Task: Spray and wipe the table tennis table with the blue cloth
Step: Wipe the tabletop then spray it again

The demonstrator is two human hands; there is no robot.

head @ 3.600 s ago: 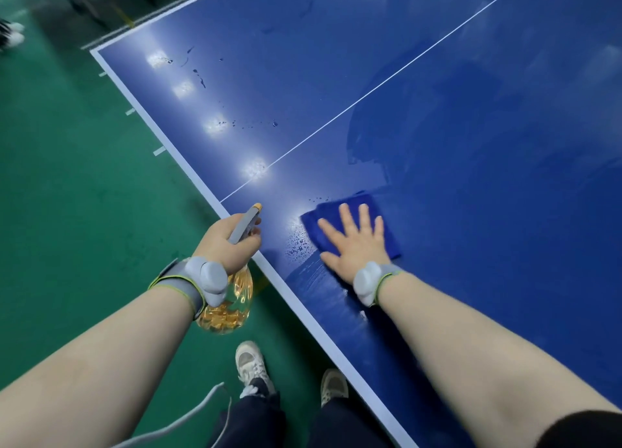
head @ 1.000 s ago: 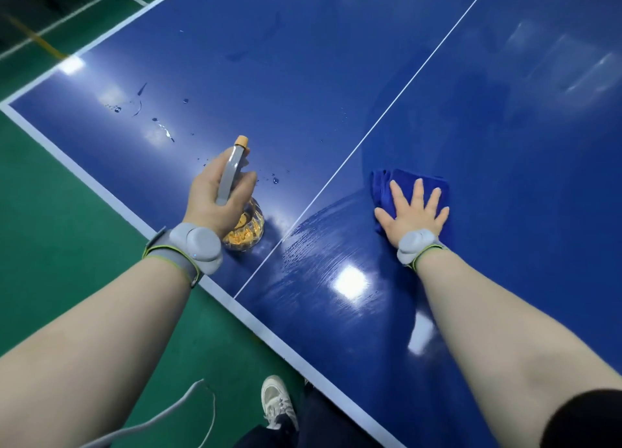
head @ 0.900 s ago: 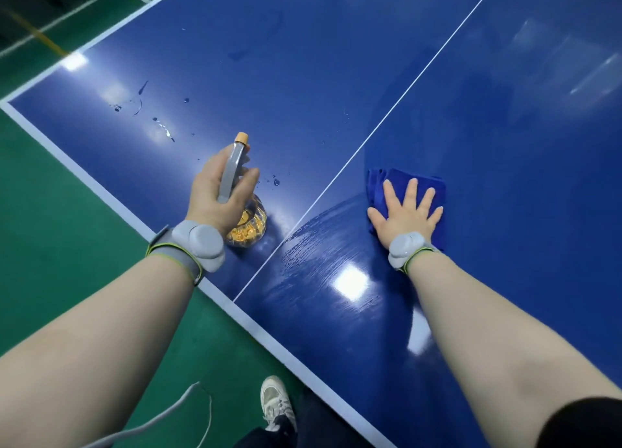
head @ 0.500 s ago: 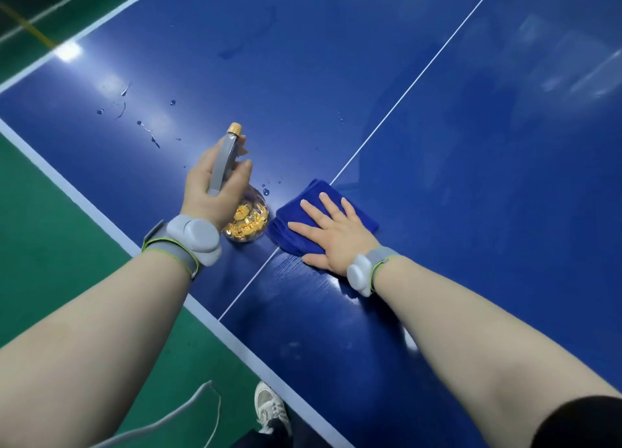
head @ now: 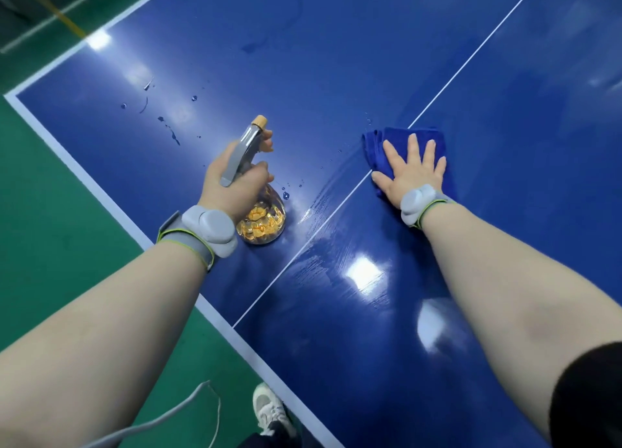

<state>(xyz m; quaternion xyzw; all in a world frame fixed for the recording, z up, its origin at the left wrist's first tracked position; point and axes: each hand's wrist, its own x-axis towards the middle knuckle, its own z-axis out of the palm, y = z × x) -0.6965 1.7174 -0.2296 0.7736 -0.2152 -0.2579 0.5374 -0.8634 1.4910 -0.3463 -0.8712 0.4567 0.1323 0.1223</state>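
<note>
Left hand point(head: 235, 183) at centre frame, fingers curled round the bottle point(head: 262, 223) neck; we cannot tell whether its base touches the table point(head: 336, 60). Right hand point(head: 411, 176), right of centre, lies flat with fingers straight and spread, pressing the cloth point(head: 397, 137) onto the table across the white line point(head: 468, 60). We note wet streaks point(head: 323, 205) below the cloth, droplets point(head: 168, 131) upper left.

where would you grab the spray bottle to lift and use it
Grip the spray bottle at its narrow neck, just under the grey spray head, coming from behind, opposite the nozzle, as the left hand does. The round belly looks too wide and slick.
</note>
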